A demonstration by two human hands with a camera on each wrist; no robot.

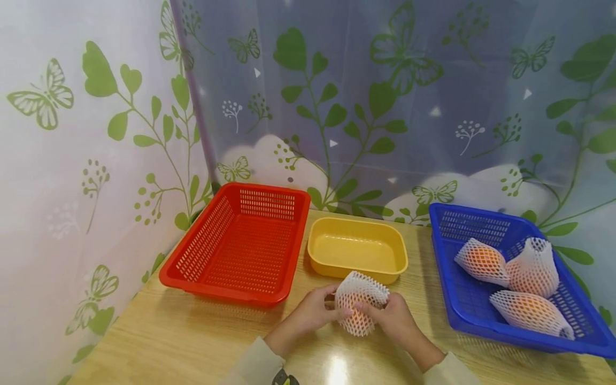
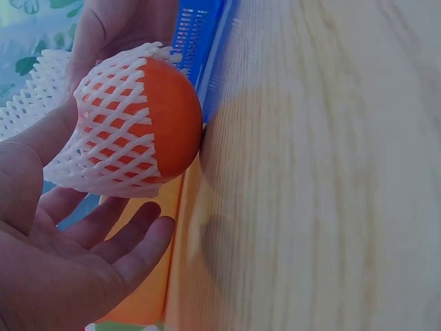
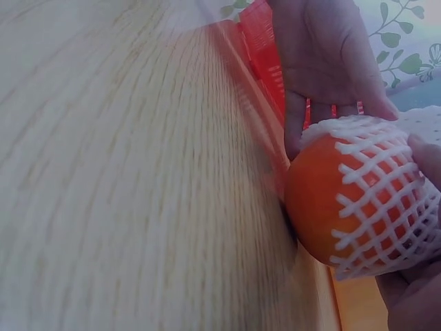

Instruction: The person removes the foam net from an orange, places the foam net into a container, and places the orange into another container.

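Between both hands is a round orange fruit (image 2: pixel 176 117) in a white foam net sleeve (image 1: pixel 362 299), just in front of the yellow tub. In the left wrist view, the sleeve covers only part of the fruit, and one end shows bare. My left hand (image 1: pixel 313 308) holds the sleeve from the left, its thumb on the near side and several fingers spread below. From the right, my right hand (image 1: pixel 395 319) grips it with the thumb on the near face. The right wrist view shows the fruit's bare end (image 3: pixel 313 200) close over the wooden table.
A red basket (image 1: pixel 284 267) stands at the left and a yellow tub (image 1: pixel 357 271) in the middle. The blue basket (image 1: pixel 445 278) at the right holds several net-wrapped fruits (image 1: pixel 531 313). Behind the wooden table (image 1: pixel 192 342) hangs a leaf-patterned curtain (image 1: pixel 337 107).
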